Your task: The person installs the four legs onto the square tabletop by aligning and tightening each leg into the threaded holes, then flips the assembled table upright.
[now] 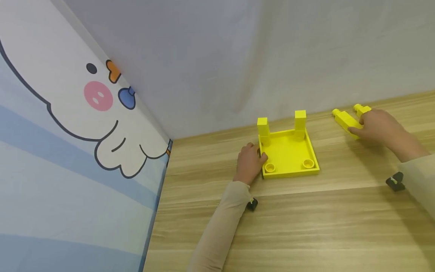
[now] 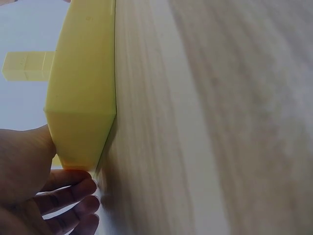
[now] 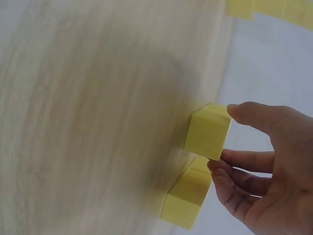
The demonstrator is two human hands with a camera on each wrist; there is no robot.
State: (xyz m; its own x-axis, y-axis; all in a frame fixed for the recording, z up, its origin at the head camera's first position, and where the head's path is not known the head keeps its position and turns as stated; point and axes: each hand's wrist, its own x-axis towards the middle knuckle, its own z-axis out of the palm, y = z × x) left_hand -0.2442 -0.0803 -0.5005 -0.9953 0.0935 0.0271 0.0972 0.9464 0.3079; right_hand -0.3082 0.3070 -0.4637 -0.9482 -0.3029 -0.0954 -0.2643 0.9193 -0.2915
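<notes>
A yellow toy table top (image 1: 285, 151) lies upside down, its raised rim facing up. Two square legs, one left (image 1: 263, 128) and one right (image 1: 300, 121), stand at its far corners; round sockets (image 1: 308, 163) show at the near ones. My left hand (image 1: 248, 162) grips its left side, thumb over the rim and fingers outside, low by the wood in the left wrist view. Off to the right, my right hand (image 1: 382, 128) pinches a loose yellow table leg (image 3: 208, 134) between thumb and index finger. A second loose leg (image 3: 183, 200) lies beside it, partly covered by the hand in the head view.
Everything lies on a wood-grain table (image 1: 289, 226). A plain pale wall (image 1: 204, 68) rises along its far edge. On the left stands a panel (image 1: 61, 158) printed with a cartoon figure. Small dark devices (image 1: 395, 181) sit by both wrists.
</notes>
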